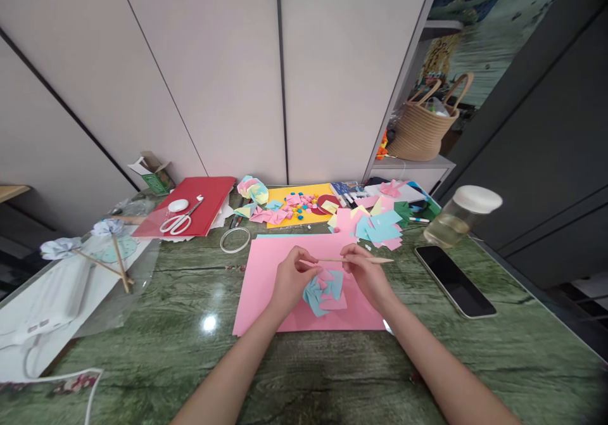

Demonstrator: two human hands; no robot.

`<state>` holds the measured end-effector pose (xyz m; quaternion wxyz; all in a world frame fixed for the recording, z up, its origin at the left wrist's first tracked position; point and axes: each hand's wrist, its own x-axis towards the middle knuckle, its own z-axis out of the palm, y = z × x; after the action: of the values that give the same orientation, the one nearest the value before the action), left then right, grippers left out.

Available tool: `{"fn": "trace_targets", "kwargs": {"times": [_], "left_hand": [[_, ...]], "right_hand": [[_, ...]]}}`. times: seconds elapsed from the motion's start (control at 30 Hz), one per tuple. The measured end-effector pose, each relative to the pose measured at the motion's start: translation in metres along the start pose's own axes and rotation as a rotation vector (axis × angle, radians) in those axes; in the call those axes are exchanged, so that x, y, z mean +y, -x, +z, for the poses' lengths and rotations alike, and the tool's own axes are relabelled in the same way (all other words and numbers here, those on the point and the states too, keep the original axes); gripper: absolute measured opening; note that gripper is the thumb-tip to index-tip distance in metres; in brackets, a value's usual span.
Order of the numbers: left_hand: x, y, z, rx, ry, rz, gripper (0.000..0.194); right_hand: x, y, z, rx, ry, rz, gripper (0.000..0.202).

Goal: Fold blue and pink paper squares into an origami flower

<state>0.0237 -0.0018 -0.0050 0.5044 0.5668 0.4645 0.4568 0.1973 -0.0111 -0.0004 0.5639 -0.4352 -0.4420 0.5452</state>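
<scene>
A thin pale wooden stick (381, 260) lies level between my two hands, its pointed end sticking out to the right. My right hand (363, 270) is closed around the stick near its middle. The fingers of my left hand (293, 279) are pinched at the stick's left end, above a folded blue and pink paper piece (325, 292). That piece is over a stack of pink paper sheets (261, 285); whether my left hand also touches it is unclear.
Behind the sheets are loose paper squares (380, 225) and a yellow sheet (275, 197) with small pieces. White scissors (175, 223) rest on a red folder (209, 190) at left. A phone (455, 282) and a lidded jar (451, 222) stand at right.
</scene>
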Motion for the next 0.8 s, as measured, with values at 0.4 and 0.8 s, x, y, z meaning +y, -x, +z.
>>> {"fn": "trace_targets", "kwargs": {"times": [0.4,0.8], "left_hand": [[-0.0027,-0.0004,0.0009,0.052,-0.077,0.033,0.016],[-0.0062,-0.0017,0.0003,0.075,-0.097,0.082,0.011]], "right_hand": [[0.0035,0.0006,0.0028,-0.041,-0.183,0.148,0.002],[0.0066,0.0016,0.004,-0.055,-0.249,0.243,0.007]]}}
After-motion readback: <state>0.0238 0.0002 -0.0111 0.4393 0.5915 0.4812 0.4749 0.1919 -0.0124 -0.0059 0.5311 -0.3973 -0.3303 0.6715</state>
